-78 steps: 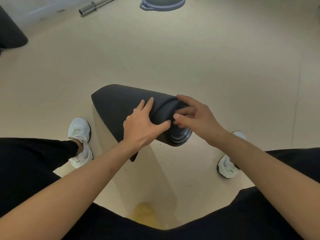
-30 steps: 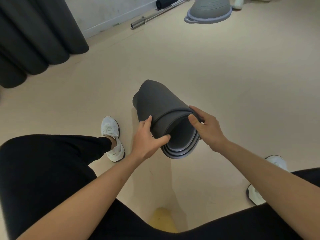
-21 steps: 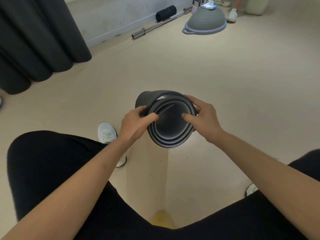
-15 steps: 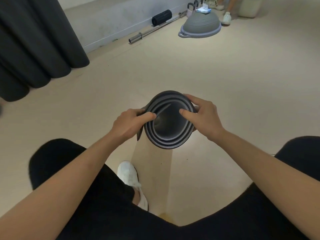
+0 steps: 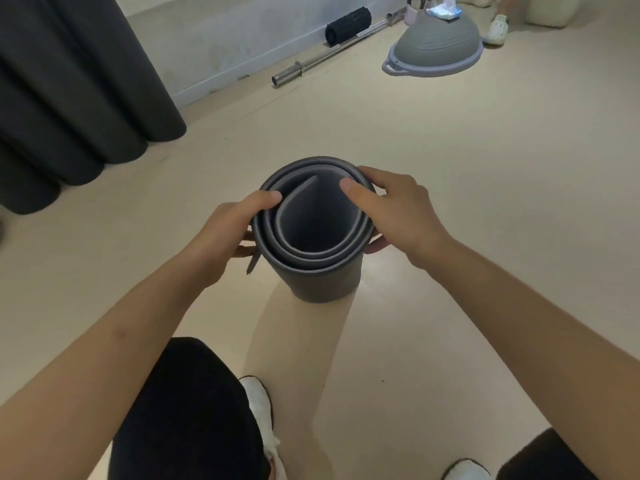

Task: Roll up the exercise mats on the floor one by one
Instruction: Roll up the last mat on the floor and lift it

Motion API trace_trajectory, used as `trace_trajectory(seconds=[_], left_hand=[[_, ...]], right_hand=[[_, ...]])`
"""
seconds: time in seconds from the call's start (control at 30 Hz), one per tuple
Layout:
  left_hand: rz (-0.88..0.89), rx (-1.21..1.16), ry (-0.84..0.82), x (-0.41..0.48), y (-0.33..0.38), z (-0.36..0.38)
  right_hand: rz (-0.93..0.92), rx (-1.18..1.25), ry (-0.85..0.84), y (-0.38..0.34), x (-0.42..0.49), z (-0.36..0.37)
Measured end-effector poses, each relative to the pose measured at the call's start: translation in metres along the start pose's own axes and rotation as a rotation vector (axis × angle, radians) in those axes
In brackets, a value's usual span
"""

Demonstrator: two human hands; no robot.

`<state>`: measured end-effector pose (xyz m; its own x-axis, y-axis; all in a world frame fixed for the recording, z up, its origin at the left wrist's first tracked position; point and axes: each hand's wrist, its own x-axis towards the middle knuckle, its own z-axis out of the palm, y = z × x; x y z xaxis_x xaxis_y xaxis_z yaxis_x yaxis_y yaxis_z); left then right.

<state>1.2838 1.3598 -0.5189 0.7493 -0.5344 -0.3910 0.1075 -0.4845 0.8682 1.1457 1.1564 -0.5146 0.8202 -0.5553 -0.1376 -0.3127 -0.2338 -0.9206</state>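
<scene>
Closest to me are my own legs in black trousers, with one white shoe showing between them and the toe of the other shoe at the lower right. Both my bare forearms reach forward over the pale floor. My left hand grips the left side of the rolled mat, thumb hooked over the top edge and fingers curled round the outside. My right hand grips the opposite side the same way, thumb over the rim. The mat stands upright between my hands, its open end facing me so the grey coils show. I cannot tell whether its lower end touches the floor.

Further off on the left, several dark rolls stand side by side. Along the far wall lies a barbell with a black foam roller just behind it. To the right sits a grey balance dome, and beside it someone's white shoe.
</scene>
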Motion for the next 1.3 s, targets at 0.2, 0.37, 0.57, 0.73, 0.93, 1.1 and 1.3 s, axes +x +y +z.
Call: trace_trajectory(seconds=[0.2, 0.37, 0.57, 0.73, 0.93, 1.1, 1.3], left_hand=[[-0.222, -0.103, 0.001, 0.043, 0.044, 0.002], [-0.403, -0.142, -0.108, 0.076, 0.082, -0.008], [-0.504, -0.187, -0.219, 0.093, 0.097, -0.023], [-0.501, -0.297, -0.167, 0.058, 0.102, -0.024], [-0.499, -0.425, -0.102, -0.014, 0.145, -0.073], [-0.411, -0.283, -0.021, -0.054, 0.2, -0.127], [-0.368, -0.139, 0.016, -0.062, 0.248, -0.189]], right_hand=[[0.18, 0.222, -0.14, -0.015, 0.034, -0.014], [0.325, 0.25, -0.122, -0.04, 0.071, -0.023], [0.447, 0.261, -0.064, -0.073, 0.094, -0.025], [0.532, 0.304, -0.05, -0.103, 0.065, -0.026], [0.597, 0.183, -0.111, -0.197, 0.043, -0.031], [0.622, 0.093, -0.166, -0.296, 0.044, -0.031], [0.595, 0.106, -0.189, -0.368, 0.057, -0.02]])
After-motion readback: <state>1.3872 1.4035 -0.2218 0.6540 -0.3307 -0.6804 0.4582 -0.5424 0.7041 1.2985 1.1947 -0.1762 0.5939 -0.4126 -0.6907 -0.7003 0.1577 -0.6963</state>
